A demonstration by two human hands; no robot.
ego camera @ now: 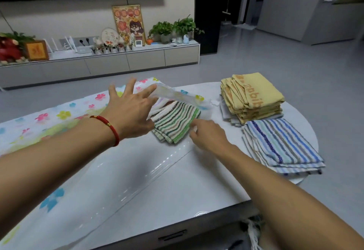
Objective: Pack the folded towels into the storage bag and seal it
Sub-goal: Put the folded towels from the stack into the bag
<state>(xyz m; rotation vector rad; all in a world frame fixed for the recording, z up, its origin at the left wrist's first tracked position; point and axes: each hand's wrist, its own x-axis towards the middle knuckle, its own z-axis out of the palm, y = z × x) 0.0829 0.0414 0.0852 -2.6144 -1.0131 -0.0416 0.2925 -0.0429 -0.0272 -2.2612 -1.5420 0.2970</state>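
Note:
A clear storage bag [59, 116] printed with coloured flowers lies across the left of the white table [177, 186]. Its mouth faces right, and a folded green-and-brown striped towel [175, 123] sits half inside it. My left hand [130, 110], fingers spread, lifts the bag's upper flap [171, 94] with the fingertips. My right hand [208, 135] touches the towel's right edge and the bag's lower lip; its grip is hard to make out. A folded blue striped towel [281, 145] and a stack of yellow towels [252, 96] wait on the right.
Grey cloth pokes out under the yellow stack. The table's rounded right end and front edge are close to the towels. Beyond the table stand grey floor and a low TV cabinet [118, 60] with plants and frames.

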